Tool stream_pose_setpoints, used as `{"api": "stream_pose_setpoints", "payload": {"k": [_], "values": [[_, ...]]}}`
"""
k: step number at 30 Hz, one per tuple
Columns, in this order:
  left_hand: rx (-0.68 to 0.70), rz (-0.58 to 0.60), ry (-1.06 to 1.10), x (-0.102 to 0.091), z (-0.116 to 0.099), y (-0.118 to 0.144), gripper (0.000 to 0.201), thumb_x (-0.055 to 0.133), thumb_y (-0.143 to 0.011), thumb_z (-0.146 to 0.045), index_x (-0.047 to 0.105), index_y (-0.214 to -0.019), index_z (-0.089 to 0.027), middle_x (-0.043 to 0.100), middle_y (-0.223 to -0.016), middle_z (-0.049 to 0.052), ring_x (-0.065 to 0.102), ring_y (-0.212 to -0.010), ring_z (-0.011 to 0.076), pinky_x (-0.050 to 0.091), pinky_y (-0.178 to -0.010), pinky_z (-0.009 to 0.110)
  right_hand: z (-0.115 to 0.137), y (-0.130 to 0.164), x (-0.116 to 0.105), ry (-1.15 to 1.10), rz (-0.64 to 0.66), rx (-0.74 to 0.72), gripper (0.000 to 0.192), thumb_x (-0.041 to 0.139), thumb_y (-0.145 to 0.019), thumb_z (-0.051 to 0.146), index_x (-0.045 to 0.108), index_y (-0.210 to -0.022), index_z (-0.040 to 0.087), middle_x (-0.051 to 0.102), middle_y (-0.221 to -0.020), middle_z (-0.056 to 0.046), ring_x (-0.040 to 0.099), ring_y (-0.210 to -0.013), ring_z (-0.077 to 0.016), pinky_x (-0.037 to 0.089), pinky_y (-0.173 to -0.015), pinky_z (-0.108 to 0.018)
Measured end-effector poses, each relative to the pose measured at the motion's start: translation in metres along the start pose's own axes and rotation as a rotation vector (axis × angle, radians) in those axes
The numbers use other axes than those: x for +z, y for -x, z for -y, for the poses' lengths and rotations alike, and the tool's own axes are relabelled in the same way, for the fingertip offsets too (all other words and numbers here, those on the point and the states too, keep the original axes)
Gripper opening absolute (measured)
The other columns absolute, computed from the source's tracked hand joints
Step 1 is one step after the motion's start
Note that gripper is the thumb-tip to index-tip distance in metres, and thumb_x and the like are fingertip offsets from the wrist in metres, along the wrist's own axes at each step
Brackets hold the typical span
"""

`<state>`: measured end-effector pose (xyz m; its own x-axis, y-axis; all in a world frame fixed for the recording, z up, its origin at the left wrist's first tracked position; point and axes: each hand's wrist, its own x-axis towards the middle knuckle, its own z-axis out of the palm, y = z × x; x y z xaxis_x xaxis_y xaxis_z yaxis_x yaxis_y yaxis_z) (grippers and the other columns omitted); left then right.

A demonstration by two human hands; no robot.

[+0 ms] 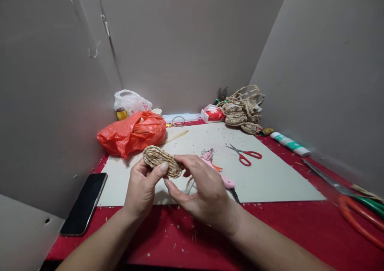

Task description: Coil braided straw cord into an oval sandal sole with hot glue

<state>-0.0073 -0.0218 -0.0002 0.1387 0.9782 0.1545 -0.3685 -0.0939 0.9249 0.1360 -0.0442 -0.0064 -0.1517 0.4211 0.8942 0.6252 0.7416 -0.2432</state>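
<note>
While a black phone (83,203) lies at the near left of the white mat (270,179) on the red bench (186,239), two hands hold one oval coil of woven straw (160,157) above the mat's near edge: left hand (142,187) pinching its underside, right hand (204,191) closed on its end. Beyond, on the mat, lie one pink glue gun (220,175) and one pair of red scissors (244,155); behind its far right corner, tangled straw rope (243,109).

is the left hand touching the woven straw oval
Touching. The head view shows the left hand with its thumb pressed on the near edge of the woven straw oval and fingers behind it; the right hand pinches its right end.
</note>
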Motion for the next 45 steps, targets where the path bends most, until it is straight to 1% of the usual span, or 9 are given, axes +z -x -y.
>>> {"api": "stream_pose_setpoints", "payload": {"k": [12,19,26,30,35,39,42,43,45], "values": [[-0.049,0.013,0.010,0.000,0.008,-0.001,0.016,0.074,-0.074,-0.023,0.070,-0.088,-0.016,0.071,-0.087,0.003,0.063,-0.080,0.0134,0.050,-0.079,0.024,-0.003,0.007,0.011,-0.003,0.005,0.064,0.032,0.058,-0.080,0.011,0.048,-0.109,0.018,0.062,-0.085,-0.007,0.060,-0.079,-0.0198,0.054,-0.069,-0.035],[-0.042,0.015,0.035,0.002,0.006,-0.001,0.019,0.073,-0.074,-0.024,0.069,-0.091,-0.016,0.071,-0.086,0.003,0.063,-0.080,0.0131,0.049,-0.079,0.024,-0.005,0.008,0.011,-0.015,0.021,0.069,0.036,0.061,-0.077,0.016,0.047,-0.111,0.017,0.062,-0.091,-0.008,0.060,-0.084,-0.0216,0.054,-0.073,-0.036],[-0.059,0.206,0.067,-0.005,-0.006,-0.005,0.030,0.074,-0.073,-0.027,0.068,-0.100,-0.016,0.071,-0.098,0.009,0.066,-0.087,0.0187,0.051,-0.079,0.028,-0.005,0.004,0.005,-0.162,-0.056,0.264,0.032,0.065,-0.075,0.016,0.051,-0.104,0.020,0.062,-0.086,-0.002,0.060,-0.069,-0.0148,0.053,-0.061,-0.027],[-0.077,0.288,0.021,-0.014,-0.012,-0.006,0.049,0.081,-0.065,-0.024,0.067,-0.111,-0.018,0.070,-0.106,0.010,0.065,-0.096,0.0222,0.050,-0.088,0.031,-0.002,0.006,0.001,-0.320,-0.054,0.304,0.035,0.064,-0.075,0.016,0.050,-0.106,0.021,0.062,-0.088,-0.002,0.062,-0.073,-0.0152,0.053,-0.063,-0.026],[-0.078,0.354,-0.030,-0.017,-0.014,-0.001,0.054,0.083,-0.061,-0.025,0.066,-0.112,-0.019,0.072,-0.101,0.011,0.068,-0.094,0.0261,0.052,-0.087,0.036,0.002,0.012,0.001,-0.480,-0.015,0.342,0.041,0.062,-0.073,0.013,0.049,-0.110,0.024,0.061,-0.094,-0.002,0.063,-0.081,-0.0166,0.054,-0.069,-0.027],[-0.060,0.332,-0.053,-0.016,-0.015,0.002,0.050,0.084,-0.060,-0.025,0.066,-0.107,-0.017,0.073,-0.097,0.012,0.069,-0.088,0.0276,0.054,-0.082,0.038,0.005,0.012,-0.004,-0.571,0.059,0.376,0.044,0.061,-0.071,0.012,0.050,-0.111,0.023,0.062,-0.094,-0.003,0.063,-0.078,-0.0163,0.053,-0.068,-0.028],[-0.016,0.270,-0.035,-0.015,-0.016,0.001,0.047,0.083,-0.061,-0.027,0.067,-0.103,-0.017,0.073,-0.091,0.011,0.069,-0.082,0.0257,0.055,-0.078,0.036,0.002,0.012,-0.010,-0.673,0.105,0.394,0.051,0.062,-0.072,0.021,0.050,-0.121,0.021,0.062,-0.104,-0.006,0.062,-0.086,-0.0193,0.054,-0.076,-0.032],[-0.005,0.245,-0.029,-0.014,-0.017,0.000,0.045,0.083,-0.061,-0.028,0.067,-0.102,-0.017,0.073,-0.089,0.010,0.069,-0.079,0.0246,0.056,-0.076,0.036,0.000,0.012,-0.012,-0.696,0.073,0.403,0.053,0.062,-0.074,0.025,0.049,-0.125,0.021,0.061,-0.108,-0.008,0.062,-0.092,-0.0207,0.053,-0.080,-0.033],[0.014,0.191,-0.019,-0.013,-0.019,0.000,0.043,0.084,-0.059,-0.030,0.069,-0.098,-0.016,0.073,-0.084,0.010,0.069,-0.073,0.0227,0.056,-0.070,0.033,-0.005,0.012,-0.014,-0.714,-0.075,0.434,0.048,0.059,-0.080,0.033,0.050,-0.127,0.021,0.062,-0.110,-0.008,0.060,-0.099,-0.0221,0.050,-0.086,-0.035]]}}
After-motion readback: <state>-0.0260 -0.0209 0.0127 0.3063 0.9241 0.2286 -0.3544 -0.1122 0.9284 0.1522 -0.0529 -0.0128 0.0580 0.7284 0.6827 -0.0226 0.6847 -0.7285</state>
